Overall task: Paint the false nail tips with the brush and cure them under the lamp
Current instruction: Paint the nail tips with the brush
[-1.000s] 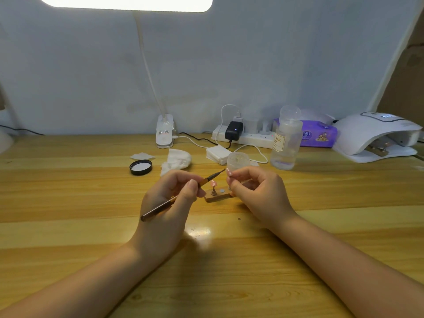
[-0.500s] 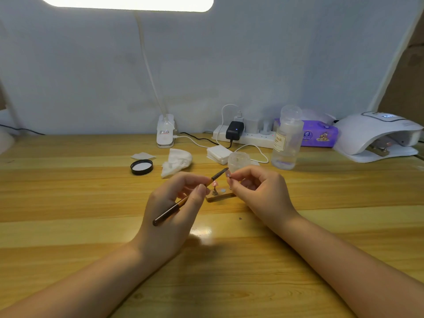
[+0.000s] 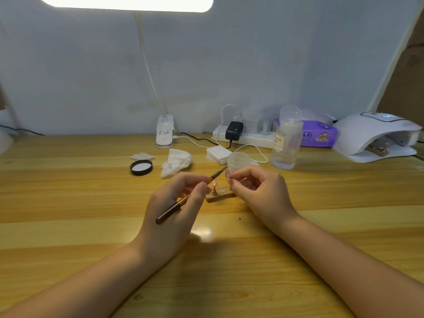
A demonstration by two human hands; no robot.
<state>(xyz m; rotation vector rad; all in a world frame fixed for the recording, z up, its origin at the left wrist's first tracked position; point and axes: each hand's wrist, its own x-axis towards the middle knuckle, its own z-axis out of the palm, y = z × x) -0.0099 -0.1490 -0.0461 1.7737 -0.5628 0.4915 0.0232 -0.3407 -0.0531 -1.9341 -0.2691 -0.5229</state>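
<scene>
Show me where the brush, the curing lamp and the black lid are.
brush [image 3: 174,208], head view, on the dark handle below the left hand's fingers.
curing lamp [image 3: 367,131], head view, on its white dome top.
black lid [image 3: 141,167], head view, on its pale inner face.

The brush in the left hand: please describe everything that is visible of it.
The brush is thin and long, with a dark handle end, an orange-brown middle and a dark pointed tip. It lies tilted, tip up and to the right, near the right hand. The left hand pinches its middle above the wooden table.
</scene>
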